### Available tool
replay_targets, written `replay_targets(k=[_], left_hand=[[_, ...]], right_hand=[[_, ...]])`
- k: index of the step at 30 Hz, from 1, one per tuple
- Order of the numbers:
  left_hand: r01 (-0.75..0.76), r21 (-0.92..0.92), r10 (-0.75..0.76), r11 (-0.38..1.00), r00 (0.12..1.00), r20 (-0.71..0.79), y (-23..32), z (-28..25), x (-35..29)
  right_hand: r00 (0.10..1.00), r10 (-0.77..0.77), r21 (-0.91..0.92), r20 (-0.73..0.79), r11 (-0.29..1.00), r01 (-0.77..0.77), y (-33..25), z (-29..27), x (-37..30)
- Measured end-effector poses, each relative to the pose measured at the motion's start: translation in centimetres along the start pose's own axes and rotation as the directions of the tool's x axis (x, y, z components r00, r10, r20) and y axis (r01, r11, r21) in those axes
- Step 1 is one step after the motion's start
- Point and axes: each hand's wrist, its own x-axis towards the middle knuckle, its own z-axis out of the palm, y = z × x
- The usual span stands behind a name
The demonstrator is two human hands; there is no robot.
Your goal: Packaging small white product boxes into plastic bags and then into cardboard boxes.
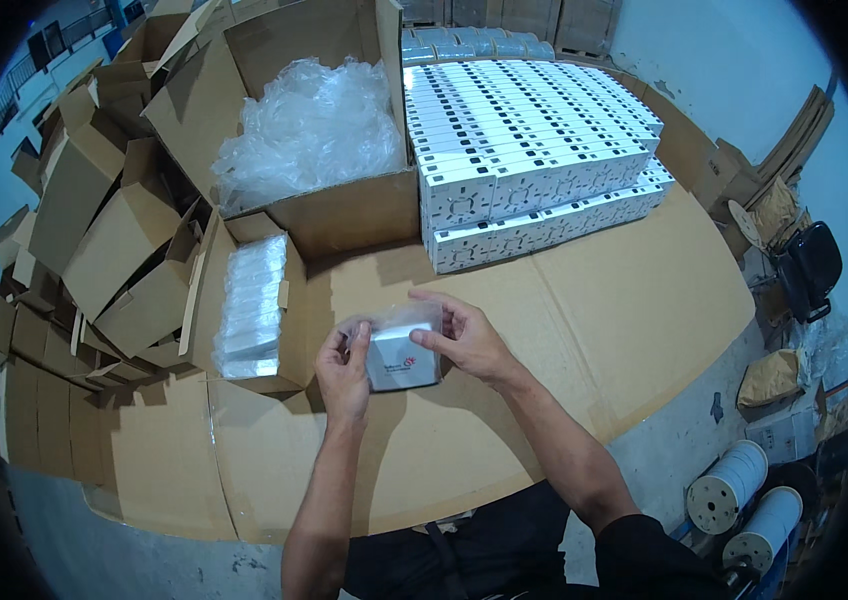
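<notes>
Over the cardboard-covered table I hold a small white box (399,366) with a red mark on its face. Clear plastic film, apparently a bag, surrounds its upper part. My left hand (346,378) grips the left edge, thumb pointing up along it. On the other side my right hand (466,343) presses its thumb onto the face, with the fingers behind at the top right corner. Just left of my hands, an open carton (296,310) holds a row of plastic-wrapped pieces (252,310).
Behind that carton stands a bigger open box (354,215) heaped with clear plastic bags (314,130). Stacked white printed boxes (534,170) fill the far right of the table (634,300). Empty cartons (114,230) pile up at the left. Cable spools (729,485) stand on the floor, right.
</notes>
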Motion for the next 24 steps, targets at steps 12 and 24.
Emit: replay_targets(k=[12,24], left_hand=[[-0.196,0.054,0.192,0.979,0.979,0.062,0.1,-0.6,1.6],[-0.102,0.101,0.088,0.99,0.987,0.133,0.7,-1.0,1.5]], right_hand=[[0.989,-0.147,0.046,-0.035,0.988,0.149,0.4,0.5,1.3],[0.99,-0.137,-0.107,0.027,0.984,0.139,1.0,-0.7,1.2]])
